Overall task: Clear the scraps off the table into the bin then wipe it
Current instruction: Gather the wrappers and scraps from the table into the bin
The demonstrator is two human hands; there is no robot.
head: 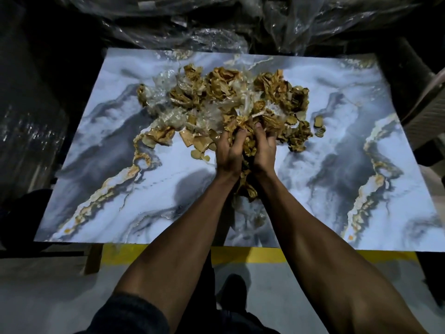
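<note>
Both hands are in the pile and we have a bundle going. Our left hand (228, 153) and right hand (263, 150) sit side by side, palms facing in, fingers curled and clamped on a wad of brown scraps (245, 150) squeezed between them. Bits of that wad hang down between our wrists, over the near half of the table (120, 201).

The rest of the scrap pile (216, 100) lies spread across the far middle of the marble-patterned top: crumpled brown paper mixed with clear, crinkly plastic wrap (166, 80) on its left side. A couple of small loose pieces (319, 121) sit just beside the pile's right edge, apart from the main heap.

Behind the table, clear plastic sheeting (216, 20) is bunched up against its far edge. Below us, a yellow floor stripe (240, 254) runs under the near edge, and a dark shoe (233, 285) shows on the grey floor between our forearms.
</note>
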